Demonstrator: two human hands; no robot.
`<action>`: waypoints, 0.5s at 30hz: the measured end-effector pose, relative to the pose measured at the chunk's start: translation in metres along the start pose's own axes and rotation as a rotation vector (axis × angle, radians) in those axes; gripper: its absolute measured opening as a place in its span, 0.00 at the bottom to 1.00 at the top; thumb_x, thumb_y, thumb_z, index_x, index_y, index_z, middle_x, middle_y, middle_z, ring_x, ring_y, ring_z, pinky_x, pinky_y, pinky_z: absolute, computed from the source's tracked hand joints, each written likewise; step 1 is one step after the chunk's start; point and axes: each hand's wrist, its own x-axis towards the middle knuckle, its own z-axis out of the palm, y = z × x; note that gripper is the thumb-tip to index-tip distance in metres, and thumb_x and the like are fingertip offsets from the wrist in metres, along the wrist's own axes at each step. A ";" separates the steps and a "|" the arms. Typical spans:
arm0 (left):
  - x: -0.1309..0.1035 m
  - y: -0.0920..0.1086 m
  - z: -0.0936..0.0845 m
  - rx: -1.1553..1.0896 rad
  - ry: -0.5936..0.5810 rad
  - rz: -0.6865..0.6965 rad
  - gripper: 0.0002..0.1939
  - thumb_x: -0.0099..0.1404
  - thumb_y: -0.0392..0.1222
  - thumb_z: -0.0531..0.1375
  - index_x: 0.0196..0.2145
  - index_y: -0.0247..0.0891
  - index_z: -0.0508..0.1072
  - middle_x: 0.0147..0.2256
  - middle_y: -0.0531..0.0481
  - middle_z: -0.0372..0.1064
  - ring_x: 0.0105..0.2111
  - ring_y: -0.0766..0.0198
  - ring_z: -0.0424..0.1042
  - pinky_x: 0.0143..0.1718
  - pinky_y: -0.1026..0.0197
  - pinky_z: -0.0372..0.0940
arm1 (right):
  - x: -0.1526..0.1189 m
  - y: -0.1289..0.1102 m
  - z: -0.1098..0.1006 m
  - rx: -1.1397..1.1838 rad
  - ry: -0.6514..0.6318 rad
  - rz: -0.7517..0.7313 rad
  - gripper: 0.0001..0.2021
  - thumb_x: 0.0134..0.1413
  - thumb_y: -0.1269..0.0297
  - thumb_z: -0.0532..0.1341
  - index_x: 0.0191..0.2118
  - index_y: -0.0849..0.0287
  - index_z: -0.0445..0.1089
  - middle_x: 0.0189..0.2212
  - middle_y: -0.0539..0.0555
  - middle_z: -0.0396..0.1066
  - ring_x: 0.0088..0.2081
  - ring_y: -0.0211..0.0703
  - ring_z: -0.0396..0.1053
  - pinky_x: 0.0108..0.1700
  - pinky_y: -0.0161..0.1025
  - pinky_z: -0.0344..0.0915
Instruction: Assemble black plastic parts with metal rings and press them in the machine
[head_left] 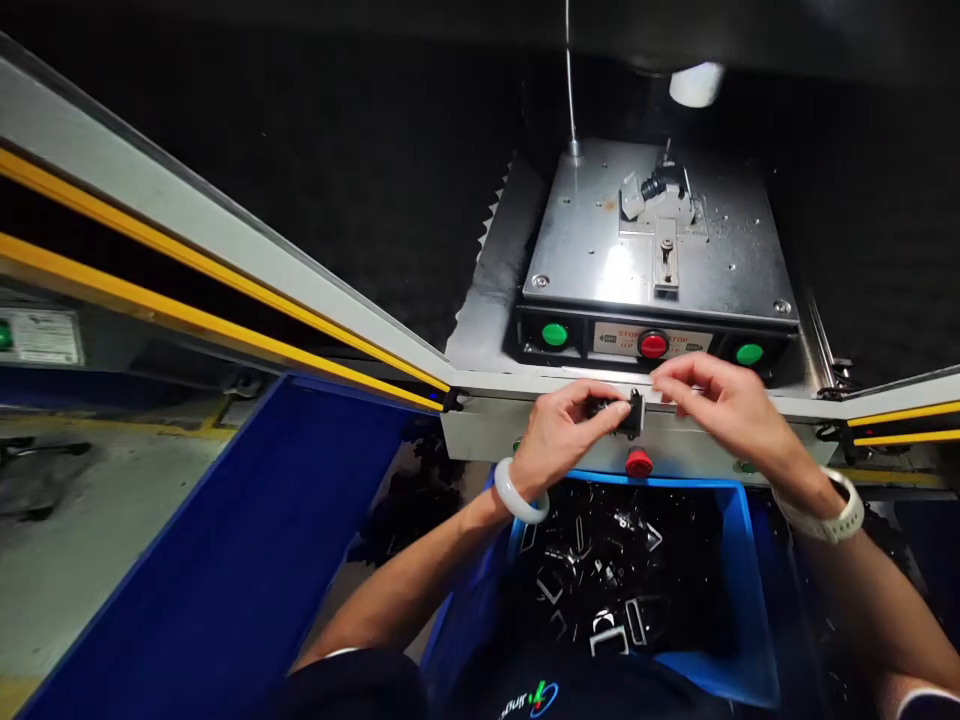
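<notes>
My left hand (566, 432) pinches a small black plastic part with a pale edge (635, 414) between thumb and fingers, above the machine's front rail. Just to the right of that part is my right hand (716, 402), its thumb and forefinger pressed together. Whatever lies in the right fingertips, if anything, is too small to make out. Behind both hands stands a metal machine base (592, 250), and on it sits a fixture (667, 205) with a white and black piece in it.
Below the hands is a blue bin (750, 580) holding several black parts and pale frames. A red emergency button (639, 463) juts from the front rail (480, 430). Green buttons (555, 334) flank a red one (653, 345). Yellow-striped guards (225, 310) slope along the left side.
</notes>
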 end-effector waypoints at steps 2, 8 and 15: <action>0.031 0.013 -0.013 -0.013 0.080 0.081 0.09 0.63 0.44 0.71 0.39 0.38 0.82 0.38 0.47 0.80 0.34 0.63 0.77 0.37 0.60 0.74 | 0.058 -0.012 -0.015 -0.138 0.250 -0.113 0.16 0.67 0.51 0.62 0.49 0.58 0.76 0.48 0.58 0.78 0.47 0.45 0.76 0.53 0.47 0.74; 0.157 0.042 -0.042 -0.021 0.242 0.185 0.11 0.64 0.41 0.71 0.38 0.32 0.77 0.36 0.47 0.77 0.34 0.65 0.77 0.34 0.63 0.74 | 0.218 -0.037 -0.038 -0.517 0.466 0.161 0.44 0.63 0.41 0.52 0.61 0.89 0.60 0.60 0.74 0.65 0.68 0.68 0.60 0.62 0.61 0.57; 0.252 0.059 -0.029 0.214 0.230 0.263 0.21 0.75 0.49 0.61 0.50 0.24 0.75 0.49 0.39 0.74 0.53 0.50 0.75 0.53 0.46 0.67 | 0.128 -0.028 -0.069 -0.415 0.398 -0.114 0.28 0.57 0.44 0.70 0.54 0.60 0.77 0.47 0.58 0.79 0.46 0.45 0.75 0.52 0.43 0.72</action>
